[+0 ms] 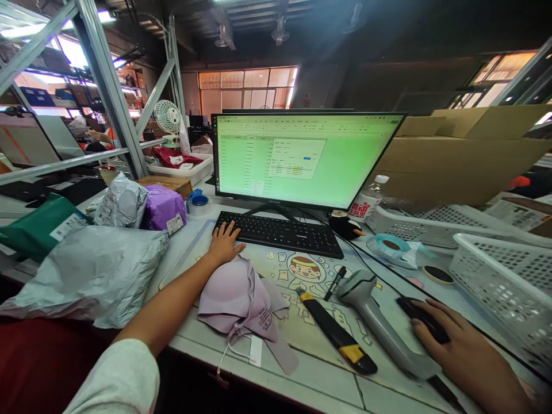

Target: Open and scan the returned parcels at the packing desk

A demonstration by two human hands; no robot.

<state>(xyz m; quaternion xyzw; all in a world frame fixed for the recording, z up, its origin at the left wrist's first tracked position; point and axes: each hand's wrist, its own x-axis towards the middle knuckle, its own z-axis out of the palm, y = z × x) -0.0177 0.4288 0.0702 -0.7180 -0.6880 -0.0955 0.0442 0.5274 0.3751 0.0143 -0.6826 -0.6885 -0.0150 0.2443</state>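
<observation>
My left hand (225, 241) rests on the left end of a black keyboard (284, 234), its fingers spread over the keys. Under that wrist lies a folded mauve bra (235, 296) with a white tag (255, 351) on a string. On the right, my right hand (457, 339) is wrapped over a black computer mouse (425, 319). Between the hands lie a grey barcode scanner (383, 325), a black and yellow utility knife (336, 330) and a black marker (335, 283). Behind the keyboard a monitor (302, 161) shows a spreadsheet with a small dialog window.
Several wrapped parcels, including a large grey bag (92, 270) and a purple one (164, 207), crowd the left side. White plastic baskets (504, 276), a tape roll (390, 246) and a bottle (371, 198) stand right. Cardboard boxes (457, 161) rise behind. Another person (101, 135) sits far left.
</observation>
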